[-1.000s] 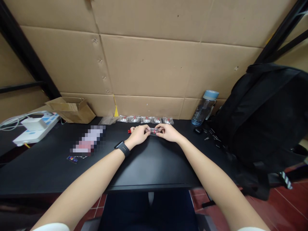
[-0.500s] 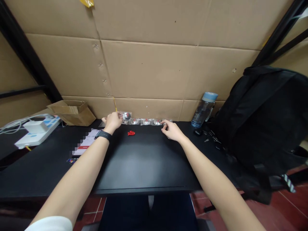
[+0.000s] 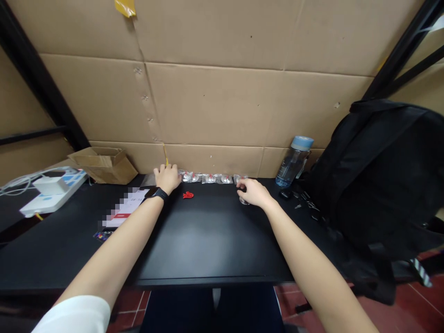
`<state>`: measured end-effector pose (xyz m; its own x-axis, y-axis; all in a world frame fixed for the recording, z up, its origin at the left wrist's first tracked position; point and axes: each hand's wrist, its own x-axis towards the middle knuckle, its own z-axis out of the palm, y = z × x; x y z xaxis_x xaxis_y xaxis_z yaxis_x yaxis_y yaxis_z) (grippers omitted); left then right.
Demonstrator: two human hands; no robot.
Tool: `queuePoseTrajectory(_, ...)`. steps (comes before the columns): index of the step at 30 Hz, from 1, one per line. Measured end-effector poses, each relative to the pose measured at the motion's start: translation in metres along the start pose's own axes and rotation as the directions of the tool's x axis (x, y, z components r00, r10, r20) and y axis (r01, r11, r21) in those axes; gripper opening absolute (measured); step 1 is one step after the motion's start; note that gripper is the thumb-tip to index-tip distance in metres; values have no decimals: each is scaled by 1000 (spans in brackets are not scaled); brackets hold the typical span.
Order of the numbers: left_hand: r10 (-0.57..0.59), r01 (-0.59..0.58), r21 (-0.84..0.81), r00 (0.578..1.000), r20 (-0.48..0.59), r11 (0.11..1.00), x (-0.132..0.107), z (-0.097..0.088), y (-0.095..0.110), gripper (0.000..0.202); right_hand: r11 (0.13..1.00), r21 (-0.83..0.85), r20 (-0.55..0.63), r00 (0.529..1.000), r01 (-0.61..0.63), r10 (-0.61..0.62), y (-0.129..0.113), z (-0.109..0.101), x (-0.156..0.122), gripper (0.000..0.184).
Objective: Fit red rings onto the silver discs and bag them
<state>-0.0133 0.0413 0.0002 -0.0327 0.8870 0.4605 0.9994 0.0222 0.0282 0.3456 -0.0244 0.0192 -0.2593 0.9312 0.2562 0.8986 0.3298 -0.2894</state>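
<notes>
Along the foot of the cardboard wall runs a row of several small clear packets (image 3: 210, 178), each with a shiny silver round piece with a red mark inside. At the left end of the row my left hand (image 3: 167, 178) lies with its fingers spread, its thumb beside the nearest packet (image 3: 186, 176). My right hand (image 3: 255, 192) is at the right end, just in front of the last packet (image 3: 239, 178). Its curled fingers close on a shiny round piece (image 3: 243, 201), mostly hidden under them. A small red bundle of cord (image 3: 188, 195) sits between my hands, nearer the left.
A phone (image 3: 125, 210) with a lit screen lies beside my left forearm. Further left are an open cardboard box (image 3: 104, 165) and a white power strip (image 3: 52, 194). On the right stand a blue-lidded bottle (image 3: 294, 159), keys (image 3: 307, 200) and a black backpack (image 3: 391, 185).
My left hand has lowered a packet into the row and spread its fingers. My right hand has come slightly down and right, with a shiny round piece now showing under its fingers.
</notes>
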Motion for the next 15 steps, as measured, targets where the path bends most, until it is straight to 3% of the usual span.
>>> queuePoseTrajectory(3,47,-45,-43,998,35,998,-4,-9,2,35,998,-53,137,990,23,-15,8,-1,-1,41)
queuePoseTrajectory(6,178,-161,-130,975,133,978,-10,-16,7,29,996,-90,239,970,-20,41,16,-1,-1,57)
queuePoseTrajectory(11,328,-271,-304,932,156,913,-30,-21,9,28,997,-65,275,960,-38,54,19,1,0,48)
queuePoseTrajectory(15,494,-379,-424,846,203,823,-38,-24,4,27,995,-90,246,967,-49,70,18,3,0,46)
